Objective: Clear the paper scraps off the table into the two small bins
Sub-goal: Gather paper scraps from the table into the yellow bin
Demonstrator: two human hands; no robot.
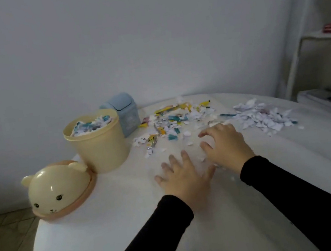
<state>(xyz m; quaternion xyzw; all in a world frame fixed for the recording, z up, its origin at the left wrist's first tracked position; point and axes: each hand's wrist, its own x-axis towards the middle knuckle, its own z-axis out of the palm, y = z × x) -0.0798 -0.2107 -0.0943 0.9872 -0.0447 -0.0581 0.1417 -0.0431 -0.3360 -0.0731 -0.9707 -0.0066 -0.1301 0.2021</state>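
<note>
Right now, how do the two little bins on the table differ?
The yellow bin is round and stands open, heaped with scraps; its bear-face lid lies beside it. The blue bin is boxier and smaller, with its swing lid in place, so its contents are hidden. It stands behind the yellow bin. Both are upright, left of the loose scraps.

home room: white-clothed table, bear-face lid, shelf.

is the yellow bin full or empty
Full: scraps heap up to the yellow bin rim; its bear lid lies off beside it.
</note>
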